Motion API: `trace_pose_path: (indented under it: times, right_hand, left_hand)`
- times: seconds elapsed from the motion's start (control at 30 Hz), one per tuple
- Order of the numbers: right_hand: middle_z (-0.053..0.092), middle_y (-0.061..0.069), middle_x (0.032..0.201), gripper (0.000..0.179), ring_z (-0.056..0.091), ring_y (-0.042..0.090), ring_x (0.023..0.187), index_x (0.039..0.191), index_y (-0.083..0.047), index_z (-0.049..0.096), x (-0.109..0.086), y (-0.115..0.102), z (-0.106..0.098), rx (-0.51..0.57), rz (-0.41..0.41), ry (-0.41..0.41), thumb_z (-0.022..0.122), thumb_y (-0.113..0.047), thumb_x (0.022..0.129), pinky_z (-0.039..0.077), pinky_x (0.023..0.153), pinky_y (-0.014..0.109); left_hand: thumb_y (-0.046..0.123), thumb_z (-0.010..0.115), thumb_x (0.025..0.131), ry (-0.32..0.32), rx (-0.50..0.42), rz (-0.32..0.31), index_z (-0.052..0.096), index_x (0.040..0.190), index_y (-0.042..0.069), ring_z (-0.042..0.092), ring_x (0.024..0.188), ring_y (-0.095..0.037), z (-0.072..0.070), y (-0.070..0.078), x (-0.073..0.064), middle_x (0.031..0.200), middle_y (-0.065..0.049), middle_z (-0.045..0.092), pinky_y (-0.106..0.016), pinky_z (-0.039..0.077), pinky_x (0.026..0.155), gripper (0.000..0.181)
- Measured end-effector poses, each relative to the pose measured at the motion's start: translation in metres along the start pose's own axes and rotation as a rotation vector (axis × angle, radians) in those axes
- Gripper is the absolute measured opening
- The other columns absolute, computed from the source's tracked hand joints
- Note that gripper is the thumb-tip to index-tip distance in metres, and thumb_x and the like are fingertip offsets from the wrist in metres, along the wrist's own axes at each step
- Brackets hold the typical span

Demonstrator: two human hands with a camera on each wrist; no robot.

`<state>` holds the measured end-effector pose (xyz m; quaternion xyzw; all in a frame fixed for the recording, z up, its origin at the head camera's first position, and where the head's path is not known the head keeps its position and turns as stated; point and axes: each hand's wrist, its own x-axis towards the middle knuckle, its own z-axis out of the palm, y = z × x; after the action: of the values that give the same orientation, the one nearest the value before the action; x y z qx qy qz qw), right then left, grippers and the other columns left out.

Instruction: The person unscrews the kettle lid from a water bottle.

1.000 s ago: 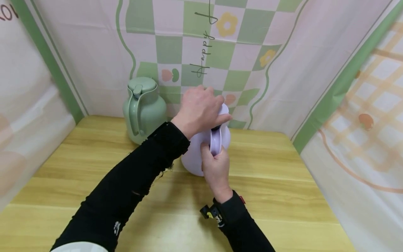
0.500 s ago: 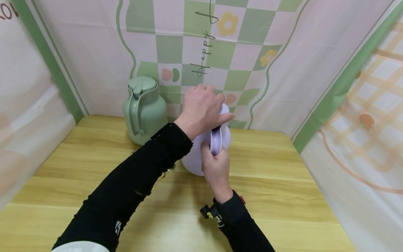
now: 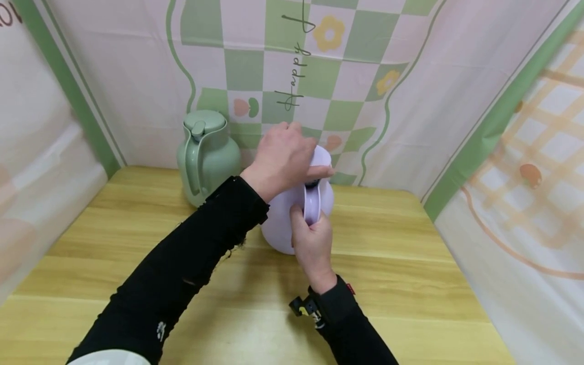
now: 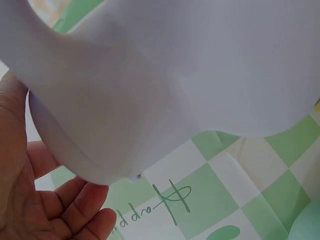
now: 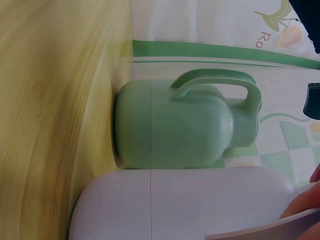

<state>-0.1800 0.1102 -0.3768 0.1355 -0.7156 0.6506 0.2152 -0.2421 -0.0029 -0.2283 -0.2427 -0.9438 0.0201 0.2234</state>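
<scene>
A lilac thermos jug (image 3: 279, 228) stands upright on the wooden table, its handle (image 3: 312, 205) facing me. My right hand (image 3: 313, 246) grips the lower part of that handle, thumb on its left side. Over the top, my left hand (image 3: 284, 161) holds the jug's lid (image 3: 322, 156) with curled fingers, the thumb stretched across the near side. In the left wrist view, bent fingertips (image 4: 95, 200) reach round the lid's edge. A dark piece (image 3: 312, 183) shows under the thumb, where the handle meets the neck. The left hand covers much of the lid.
A green thermos jug (image 3: 212, 157) with a closed lid stands to the left, near the back edge of the table (image 3: 401, 284). Patterned cloth (image 3: 246, 71) hangs behind and along both sides. The left forearm crosses in front of the green jug's base.
My left hand has shifted slightly left and turned a little on the lid, so more of the lid's top shows. The right hand and the lilac jug have stayed in place.
</scene>
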Motion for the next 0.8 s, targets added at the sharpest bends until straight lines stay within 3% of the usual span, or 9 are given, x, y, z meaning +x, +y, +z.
trace_pose_path:
  times: [0.17, 0.23, 0.33, 0.4, 0.47, 0.57, 0.8]
  right_hand:
    - [0.043, 0.002, 0.046, 0.042, 0.042, 0.017, 0.037, 0.065, -0.012, 0.046, 0.0, 0.0, 0.0, 0.005, -0.003, 0.002, 0.059, -0.022, 0.104, 0.031, 0.038, 0.031]
    - [0.043, 0.002, 0.046, 0.042, 0.042, 0.018, 0.037, 0.065, -0.012, 0.046, 0.0, -0.001, 0.001, 0.005, -0.001, 0.005, 0.059, -0.022, 0.103, 0.031, 0.038, 0.031]
    - [0.043, 0.002, 0.046, 0.041, 0.042, 0.019, 0.037, 0.065, -0.013, 0.046, 0.001, -0.002, 0.001, 0.012, 0.0, 0.004, 0.059, -0.021, 0.103, 0.031, 0.038, 0.032]
    - [0.043, 0.003, 0.046, 0.041, 0.041, 0.02, 0.037, 0.064, -0.013, 0.045, 0.001, -0.003, 0.001, 0.015, 0.0, 0.005, 0.059, -0.02, 0.102, 0.031, 0.038, 0.032]
    - [0.043, 0.003, 0.046, 0.04, 0.041, 0.02, 0.037, 0.064, -0.013, 0.045, 0.002, -0.004, 0.001, 0.013, -0.001, 0.005, 0.058, -0.019, 0.102, 0.031, 0.038, 0.032]
    - [0.043, 0.003, 0.046, 0.04, 0.041, 0.02, 0.037, 0.064, -0.012, 0.044, 0.002, -0.003, 0.001, 0.008, 0.001, 0.003, 0.057, -0.018, 0.101, 0.031, 0.039, 0.032]
    - [0.043, 0.001, 0.046, 0.04, 0.041, 0.019, 0.037, 0.064, -0.012, 0.044, 0.001, -0.002, 0.001, 0.003, 0.024, 0.013, 0.058, -0.019, 0.101, 0.032, 0.038, 0.032]
  left_hand:
    - [0.075, 0.053, 0.096, -0.016, -0.093, 0.018, 0.066, 0.088, 0.011, 0.052, 0.084, -0.026, -0.002, -0.009, -0.003, 0.083, -0.006, 0.056, -0.038, 0.046, 0.075, 0.065]
    - [0.073, 0.053, 0.097, -0.028, -0.132, 0.038, 0.067, 0.094, 0.011, 0.055, 0.089, -0.027, -0.003, -0.013, -0.003, 0.092, -0.009, 0.062, -0.039, 0.047, 0.079, 0.064]
    - [0.065, 0.052, 0.102, -0.074, -0.234, 0.097, 0.068, 0.127, 0.011, 0.061, 0.119, -0.034, -0.004, -0.02, 0.0, 0.132, -0.018, 0.064, -0.043, 0.05, 0.099, 0.062]
    - [0.058, 0.05, 0.104, -0.111, -0.306, 0.147, 0.055, 0.15, 0.017, 0.052, 0.14, -0.035, -0.005, -0.024, 0.002, 0.156, -0.018, 0.049, -0.046, 0.045, 0.111, 0.061]
    - [0.05, 0.047, 0.106, -0.159, -0.358, 0.191, 0.04, 0.162, 0.026, 0.04, 0.151, -0.034, -0.004, -0.027, 0.005, 0.168, -0.015, 0.034, -0.046, 0.037, 0.12, 0.061]
    - [0.043, 0.041, 0.104, -0.206, -0.368, 0.235, 0.032, 0.165, 0.035, 0.037, 0.154, -0.03, -0.001, -0.03, 0.008, 0.17, -0.01, 0.031, -0.045, 0.036, 0.121, 0.061]
    - [0.043, 0.037, 0.104, -0.262, -0.366, 0.246, 0.026, 0.165, 0.04, 0.036, 0.154, -0.025, 0.006, -0.031, 0.01, 0.168, -0.003, 0.036, -0.043, 0.033, 0.122, 0.062]
